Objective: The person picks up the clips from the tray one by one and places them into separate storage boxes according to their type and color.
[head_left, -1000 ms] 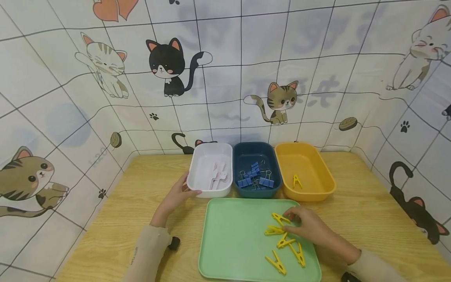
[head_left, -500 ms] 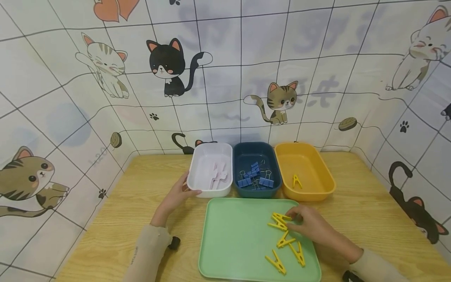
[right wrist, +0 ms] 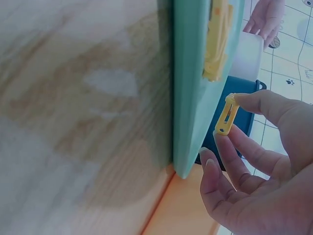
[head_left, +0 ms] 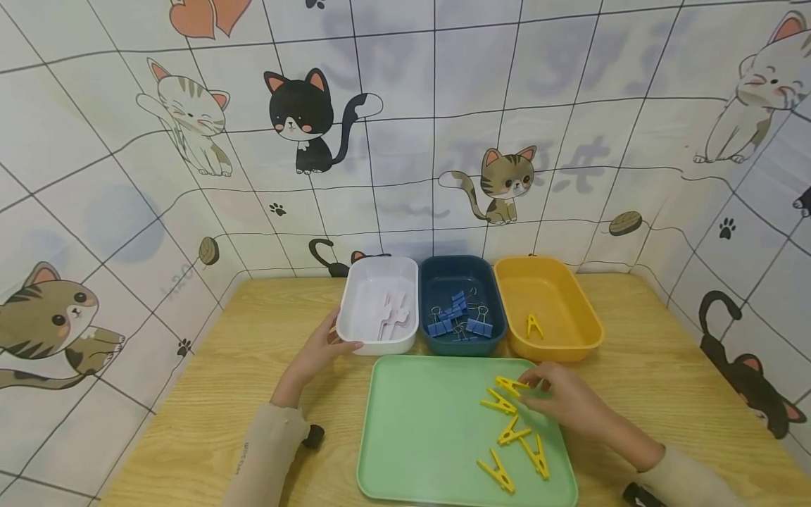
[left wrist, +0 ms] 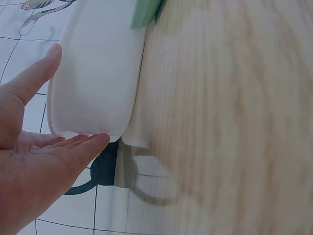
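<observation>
My right hand [head_left: 567, 400] pinches a yellow clothespin [head_left: 510, 386] between thumb and fingertips over the tray's upper right part. In the right wrist view that same clothespin [right wrist: 227, 115] shows edge-on at the fingertips. Several more yellow clothespins [head_left: 498, 472] lie on the pale green tray [head_left: 418, 429]. Far to the left, my left hand [head_left: 317, 355] rests against the near left corner of a white bin [head_left: 361, 303], which holds several white clips [head_left: 394, 317]. Up close in the left wrist view, its nearly straight fingers and thumb lie along the bin's outer walls.
Beside the white bin stand a dark blue bin [head_left: 459, 271] with several blue binder clips [head_left: 478, 327] and a yellow bin [head_left: 560, 303] with one yellow clothespin [head_left: 534, 325]. Behind the wooden table [head_left: 285, 310] is a wall [head_left: 405, 141] printed with cats.
My right hand has drawn one yellow clothespin a little away from another lying beside it, up and to the right. My left hand has stayed at the white bin.
</observation>
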`<state>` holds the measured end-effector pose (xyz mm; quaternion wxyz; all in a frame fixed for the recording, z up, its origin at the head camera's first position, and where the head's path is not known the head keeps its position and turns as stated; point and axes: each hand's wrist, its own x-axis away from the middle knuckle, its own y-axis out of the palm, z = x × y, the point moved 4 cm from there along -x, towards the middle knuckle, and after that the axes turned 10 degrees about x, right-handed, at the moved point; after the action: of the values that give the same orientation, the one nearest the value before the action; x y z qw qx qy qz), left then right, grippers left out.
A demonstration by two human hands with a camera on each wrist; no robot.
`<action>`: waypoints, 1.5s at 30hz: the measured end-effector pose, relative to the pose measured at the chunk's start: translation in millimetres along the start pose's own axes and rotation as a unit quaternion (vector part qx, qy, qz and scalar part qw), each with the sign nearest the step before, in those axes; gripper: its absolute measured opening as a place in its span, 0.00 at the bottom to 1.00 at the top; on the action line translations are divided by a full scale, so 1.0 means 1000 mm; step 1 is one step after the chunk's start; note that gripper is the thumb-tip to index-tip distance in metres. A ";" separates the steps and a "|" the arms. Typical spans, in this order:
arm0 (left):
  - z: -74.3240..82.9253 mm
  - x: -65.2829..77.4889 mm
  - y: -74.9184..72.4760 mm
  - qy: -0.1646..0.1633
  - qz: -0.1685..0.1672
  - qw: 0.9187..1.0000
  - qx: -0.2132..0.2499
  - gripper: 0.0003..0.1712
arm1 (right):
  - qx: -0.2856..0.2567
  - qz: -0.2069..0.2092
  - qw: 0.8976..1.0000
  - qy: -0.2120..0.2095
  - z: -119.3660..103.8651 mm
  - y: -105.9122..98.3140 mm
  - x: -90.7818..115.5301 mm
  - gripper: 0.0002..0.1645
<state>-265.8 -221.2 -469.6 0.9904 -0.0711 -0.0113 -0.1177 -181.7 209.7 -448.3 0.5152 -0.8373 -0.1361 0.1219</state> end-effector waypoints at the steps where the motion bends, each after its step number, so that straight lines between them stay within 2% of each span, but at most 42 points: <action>1: 0.000 0.000 0.000 0.000 -0.001 1.000 -0.001 0.54 | 0.000 0.003 1.000 -0.004 0.000 -0.001 0.000 0.14; 8: -0.001 -0.001 -0.001 -0.003 0.002 1.000 0.002 0.54 | 0.011 0.026 0.999 -0.027 -0.002 -0.011 -0.001 0.13; 14: -0.002 -0.002 -0.001 -0.002 0.002 1.000 -0.001 0.53 | 0.007 0.028 0.999 -0.033 -0.002 -0.019 -0.003 0.13; 31: -0.001 -0.001 -0.001 0.003 -0.004 1.000 0.011 0.54 | 0.009 0.052 0.998 -0.025 0.003 -0.037 -0.008 0.14; 45: 0.000 -0.002 -0.001 0.010 -0.008 1.000 0.008 0.54 | 0.023 0.037 0.999 -0.005 0.014 -0.051 -0.015 0.16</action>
<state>-267.9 -222.3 -469.8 0.9901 -0.0623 -0.0032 -0.1258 -205.9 237.8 -407.2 0.5288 -0.8292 -0.1047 0.1478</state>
